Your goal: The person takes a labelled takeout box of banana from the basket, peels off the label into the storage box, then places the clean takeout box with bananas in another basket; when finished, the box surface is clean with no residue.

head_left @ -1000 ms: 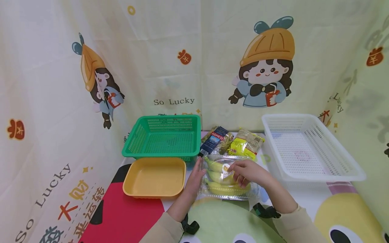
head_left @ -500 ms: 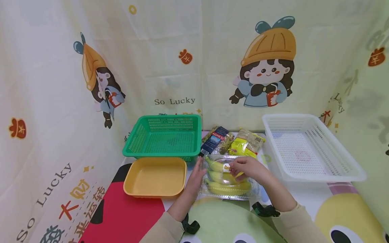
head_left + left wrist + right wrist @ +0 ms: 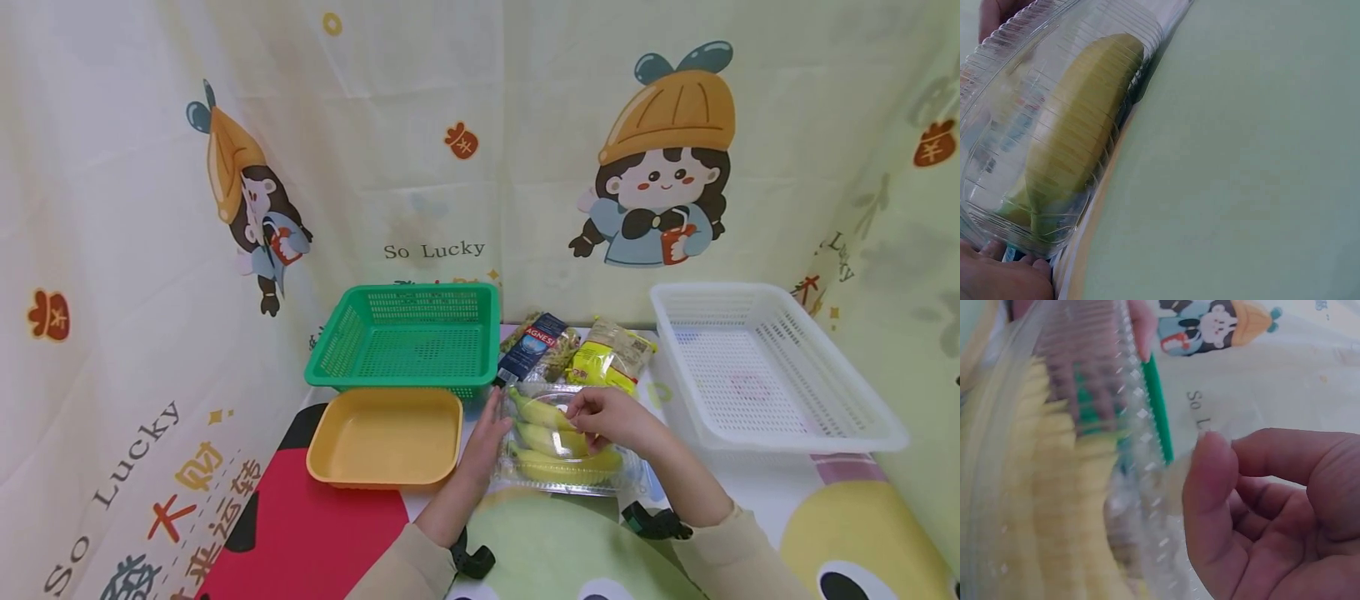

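A clear plastic clamshell box (image 3: 504, 477) holds several yellow bananas (image 3: 566, 467) and lies on the table in front of me. My left hand (image 3: 480, 446) rests against its left side with fingers extended; in the left wrist view, its fingers (image 3: 1007, 275) touch the box end. Over the lid, my right hand (image 3: 611, 417) has thumb and index fingertip pinched together. In the right wrist view, a pale sticker (image 3: 1176, 482) shows beside those fingertips, its other side hidden by them. No round white label shows on the lid in the head view.
Behind the box lie a dark blue pasta bag (image 3: 532, 346) and a yellow-labelled bag (image 3: 611, 354). To the left stand a green basket (image 3: 326, 358) and a yellow tray (image 3: 382, 482). A white basket (image 3: 795, 442) stands at the right.
The round white sticker seen on the lid earlier has come away under the right hand's pinching fingers. The left hand and box have stayed in place.
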The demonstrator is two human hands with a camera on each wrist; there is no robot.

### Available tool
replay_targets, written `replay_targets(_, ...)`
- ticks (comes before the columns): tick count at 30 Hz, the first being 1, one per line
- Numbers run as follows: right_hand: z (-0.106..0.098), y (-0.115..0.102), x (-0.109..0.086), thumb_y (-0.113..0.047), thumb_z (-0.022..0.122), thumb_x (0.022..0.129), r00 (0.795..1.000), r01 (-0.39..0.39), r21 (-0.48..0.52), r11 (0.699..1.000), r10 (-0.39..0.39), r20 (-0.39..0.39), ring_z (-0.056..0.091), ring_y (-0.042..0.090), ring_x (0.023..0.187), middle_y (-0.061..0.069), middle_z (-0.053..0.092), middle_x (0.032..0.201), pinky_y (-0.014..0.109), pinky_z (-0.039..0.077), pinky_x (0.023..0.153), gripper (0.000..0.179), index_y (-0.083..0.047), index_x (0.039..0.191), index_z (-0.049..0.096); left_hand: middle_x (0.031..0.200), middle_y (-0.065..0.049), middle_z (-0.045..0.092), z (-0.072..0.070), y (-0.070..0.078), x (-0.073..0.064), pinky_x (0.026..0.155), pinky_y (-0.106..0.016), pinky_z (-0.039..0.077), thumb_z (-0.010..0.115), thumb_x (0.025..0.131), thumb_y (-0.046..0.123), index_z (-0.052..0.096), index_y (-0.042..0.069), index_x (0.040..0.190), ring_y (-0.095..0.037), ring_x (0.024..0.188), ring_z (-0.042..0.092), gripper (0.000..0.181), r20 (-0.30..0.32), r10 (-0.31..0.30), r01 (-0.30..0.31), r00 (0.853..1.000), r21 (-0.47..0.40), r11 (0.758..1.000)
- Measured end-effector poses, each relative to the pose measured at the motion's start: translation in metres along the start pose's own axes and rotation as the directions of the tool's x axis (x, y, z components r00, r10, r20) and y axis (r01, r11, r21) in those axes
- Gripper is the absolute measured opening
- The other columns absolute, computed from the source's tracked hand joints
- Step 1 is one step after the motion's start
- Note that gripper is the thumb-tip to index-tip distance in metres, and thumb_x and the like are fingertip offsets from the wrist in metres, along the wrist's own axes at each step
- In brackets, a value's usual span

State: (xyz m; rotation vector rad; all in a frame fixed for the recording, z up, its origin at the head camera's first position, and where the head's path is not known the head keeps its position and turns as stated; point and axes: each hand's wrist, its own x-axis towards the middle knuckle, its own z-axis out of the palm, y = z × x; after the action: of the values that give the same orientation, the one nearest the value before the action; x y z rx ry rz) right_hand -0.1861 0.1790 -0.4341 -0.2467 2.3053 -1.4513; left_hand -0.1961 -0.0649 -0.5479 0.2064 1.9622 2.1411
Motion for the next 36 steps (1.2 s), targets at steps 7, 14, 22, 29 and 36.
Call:
replay_targets(7, -0.002, -0.007, -0.002, -0.014, 0.066, 0.093, 0.995, -0.002, 0.046, 0.999, 0.006, -0.099, 0.062, 0.020, 0.064, 0.016, 0.063, 0.086, 0.041, 0.061, 0.067, 0.018, -0.001, 0.106, 0.063, 0.168, 0.000, 0.009, 0.000, -0.001, 0.000, 0.124, -0.054, 0.007, 0.044, 0.104, 0.027, 0.012, 0.028, 0.160, -0.026, 0.155, 0.004, 0.065, 0.009, 0.001, 0.000, 1.000, -0.009, 1.000)
replay_targets(14, -0.003, -0.001, 0.001, -0.016, 0.067, 0.093, 0.992, 0.052, 0.031, 0.998, -0.048, -0.120, 0.066, 0.022, 0.080, 0.013, 0.068, 0.100, 0.043, 0.059, 0.079, 0.020, -0.003, 0.108, 0.064, 0.168, 0.000, 0.008, -0.001, -0.001, 0.000, 0.124, -0.055, 0.007, 0.043, 0.104, 0.027, 0.010, 0.027, 0.160, -0.027, 0.155, 0.004, 0.065, 0.019, 0.017, -0.017, 1.000, -0.001, 1.000)
replay_targets(22, -0.003, 0.004, 0.005, -0.009, 0.064, 0.094, 0.987, 0.102, 0.046, 0.994, -0.095, -0.127, 0.062, 0.022, 0.083, 0.013, 0.064, 0.097, 0.043, 0.057, 0.080, 0.017, -0.003, 0.109, 0.061, 0.168, 0.004, 0.008, 0.000, -0.001, 0.000, 0.124, -0.055, 0.007, 0.044, 0.104, 0.030, 0.011, 0.029, 0.160, -0.024, 0.155, 0.004, 0.065, 0.014, 0.010, -0.010, 1.000, 0.008, 1.000)
replay_targets(29, -0.004, 0.008, 0.008, -0.001, 0.057, 0.093, 0.987, 0.114, 0.086, 0.990, -0.104, -0.120, 0.057, 0.022, 0.082, 0.017, 0.058, 0.117, 0.039, 0.054, 0.074, 0.019, -0.001, 0.113, 0.060, 0.167, 0.004, 0.009, 0.000, -0.001, 0.000, 0.124, -0.054, 0.007, 0.045, 0.103, 0.031, 0.011, 0.031, 0.160, -0.024, 0.155, 0.004, 0.066, 0.019, 0.010, -0.010, 1.000, -0.004, 1.000)
replay_targets(36, -0.005, 0.010, 0.009, -0.002, 0.049, 0.094, 0.994, 0.088, 0.061, 0.994, -0.083, -0.068, 0.055, 0.023, 0.080, 0.013, 0.061, 0.123, 0.038, 0.053, 0.072, 0.031, -0.011, 0.118, 0.068, 0.168, 0.004, 0.009, -0.001, -0.002, 0.002, 0.124, -0.053, 0.008, 0.046, 0.103, 0.031, 0.011, 0.028, 0.160, -0.024, 0.155, 0.004, 0.067, 0.019, 0.005, -0.005, 1.000, -0.006, 1.000)
